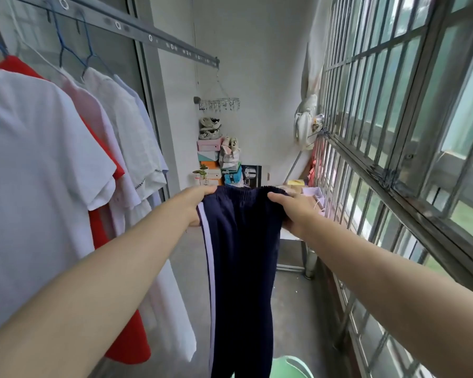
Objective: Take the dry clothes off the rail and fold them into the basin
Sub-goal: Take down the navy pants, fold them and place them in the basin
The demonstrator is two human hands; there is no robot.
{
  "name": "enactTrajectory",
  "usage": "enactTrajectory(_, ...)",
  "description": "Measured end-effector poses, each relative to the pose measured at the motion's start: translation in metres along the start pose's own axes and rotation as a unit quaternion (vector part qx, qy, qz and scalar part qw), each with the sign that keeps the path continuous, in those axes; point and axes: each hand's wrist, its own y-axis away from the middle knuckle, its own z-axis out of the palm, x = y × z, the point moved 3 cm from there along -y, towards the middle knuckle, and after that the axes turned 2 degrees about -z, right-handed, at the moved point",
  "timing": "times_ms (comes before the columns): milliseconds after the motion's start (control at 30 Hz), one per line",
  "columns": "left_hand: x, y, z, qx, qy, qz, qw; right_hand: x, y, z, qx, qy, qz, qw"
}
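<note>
Dark navy trousers (243, 263) with a pale side stripe hang straight down in front of me, off the rail. My left hand (195, 203) grips the left end of the elastic waistband and my right hand (295, 211) grips the right end, holding it stretched wide. The legs reach down to a green basin (292, 366) at the bottom edge, partly hidden behind them. On the metal rail (137, 28) at upper left, several garments stay on hangers: a white T-shirt (30, 170), a red top (123, 334) and white shirts (131, 137).
A barred window grille (393, 132) runs along the right side. At the far wall stand stacked shoe boxes (210, 159) with shoes on top, a small potted plant (201, 173) and a low table (292, 236) with papers. Grey concrete floor (292, 309) lies between.
</note>
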Motion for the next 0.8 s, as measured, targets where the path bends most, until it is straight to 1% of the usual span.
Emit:
enactTrajectory(100, 0.0, -0.002, 0.011, -0.008, 0.04, 0.029, 0.999, 0.001, 0.004, 0.019, -0.03, -0.008, -0.006, 0.999)
enactTrajectory(233, 0.001, -0.001, 0.022, -0.058, 0.026, 0.063, 0.996, -0.001, 0.008, 0.036, -0.051, 0.018, -0.033, 0.998)
enactTrajectory(333, 0.004, 0.005, 0.028, -0.114, -0.027, 0.113, 0.987, -0.004, 0.007, 0.043, -0.044, 0.064, -0.066, 0.995)
enactTrajectory(400, 0.005, 0.007, 0.028, -0.116, -0.082, 0.163, 0.976, -0.009, 0.007, 0.047, -0.042, 0.093, -0.09, 0.991)
enactTrajectory(533, 0.005, 0.009, 0.017, -0.108, -0.183, 0.237, 0.948, -0.022, 0.01, 0.054, -0.092, 0.042, -0.116, 0.988)
enactTrajectory(567, 0.004, 0.009, 0.015, -0.092, -0.214, 0.25, 0.94, -0.024, 0.013, 0.055, -0.103, 0.034, -0.119, 0.987)
enactTrajectory(600, 0.005, 0.007, 0.014, -0.058, -0.24, 0.263, 0.932, -0.025, 0.014, 0.056, -0.113, 0.032, -0.122, 0.986)
enactTrajectory(667, 0.008, 0.007, 0.013, 0.024, -0.245, 0.277, 0.929, -0.025, 0.019, 0.061, -0.131, 0.03, -0.126, 0.983)
enactTrajectory(733, 0.01, 0.006, 0.009, 0.072, -0.188, 0.258, 0.945, -0.019, 0.024, 0.066, -0.143, 0.011, -0.112, 0.983)
enactTrajectory(800, 0.011, 0.001, 0.002, 0.097, -0.121, 0.242, 0.958, -0.004, 0.027, 0.066, -0.154, 0.014, -0.093, 0.984)
